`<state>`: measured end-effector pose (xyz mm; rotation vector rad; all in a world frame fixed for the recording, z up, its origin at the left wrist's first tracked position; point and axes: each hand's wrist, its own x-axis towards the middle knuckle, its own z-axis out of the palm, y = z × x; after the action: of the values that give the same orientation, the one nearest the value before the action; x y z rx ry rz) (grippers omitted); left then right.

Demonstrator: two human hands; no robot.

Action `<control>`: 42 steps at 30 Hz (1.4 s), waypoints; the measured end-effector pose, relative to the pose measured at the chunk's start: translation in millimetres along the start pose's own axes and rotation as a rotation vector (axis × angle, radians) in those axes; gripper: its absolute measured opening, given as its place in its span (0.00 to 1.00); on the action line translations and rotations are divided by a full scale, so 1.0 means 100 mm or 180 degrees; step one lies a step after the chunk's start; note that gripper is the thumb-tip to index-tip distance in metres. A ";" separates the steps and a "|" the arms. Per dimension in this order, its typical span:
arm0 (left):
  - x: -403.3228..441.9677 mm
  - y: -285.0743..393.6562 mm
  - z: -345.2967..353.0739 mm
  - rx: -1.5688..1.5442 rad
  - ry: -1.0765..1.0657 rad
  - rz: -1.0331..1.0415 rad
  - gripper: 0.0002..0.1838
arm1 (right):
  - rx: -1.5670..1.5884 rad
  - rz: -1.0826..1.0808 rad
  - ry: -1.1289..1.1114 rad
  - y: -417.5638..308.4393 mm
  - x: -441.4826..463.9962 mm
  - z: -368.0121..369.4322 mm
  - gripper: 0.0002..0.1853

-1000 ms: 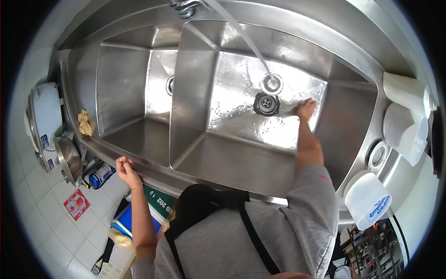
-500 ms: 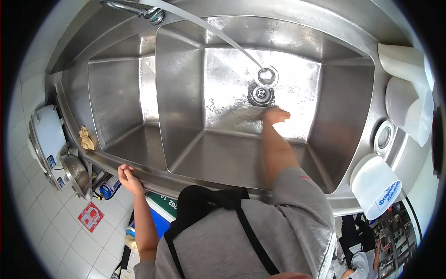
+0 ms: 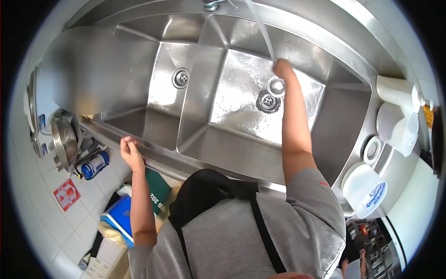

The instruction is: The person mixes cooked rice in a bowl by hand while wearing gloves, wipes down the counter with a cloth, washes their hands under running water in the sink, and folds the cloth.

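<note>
My right hand (image 3: 283, 68) is over the far part of the right sink basin (image 3: 246, 149), where the water stream (image 3: 265, 35) from the faucet (image 3: 211, 5) meets it; its fingers are too blurred to read. Just below the hand lie a round metal strainer (image 3: 277, 87) and the open drain (image 3: 268, 101). My left hand (image 3: 131, 147) is curled closed by the sink's front edge, and whatever it may hold is hidden. Left of the divider, the other basin (image 3: 162, 100) has its own drain (image 3: 181, 77).
White containers (image 3: 397, 125) and a round strainer (image 3: 372, 149) stand on the right ledge. At the left are a metal colander (image 3: 63, 139), a blue bottle (image 3: 95, 164) and a blurred round patch. Part of another person (image 3: 355, 267) shows at the lower right.
My right hand has moved away from me, from below the drain up to the water stream. The view has shifted, and a blurred round patch now covers the upper left. My left hand stays curled.
</note>
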<state>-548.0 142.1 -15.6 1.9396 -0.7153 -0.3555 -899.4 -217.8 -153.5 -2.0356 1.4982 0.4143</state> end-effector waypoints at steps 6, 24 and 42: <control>0.00 -0.09 -0.07 -0.0216 0.0080 0.0114 0.03 | 0.0125 -0.0713 0.2247 -0.81 -0.54 -1.81 0.11; -0.01 -0.05 -0.11 -0.0417 0.0222 0.0106 0.04 | 0.1097 -0.0768 -0.0286 -1.68 -0.33 -0.95 0.09; 0.00 -0.06 -0.13 -0.0199 0.0267 -0.0006 0.05 | 0.2315 -0.1333 -0.2730 -1.48 -0.15 -0.31 0.15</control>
<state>-539.3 153.6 -14.9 1.8847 -0.6404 -0.2926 -767.6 -194.4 -82.4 -1.2626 0.5459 0.4082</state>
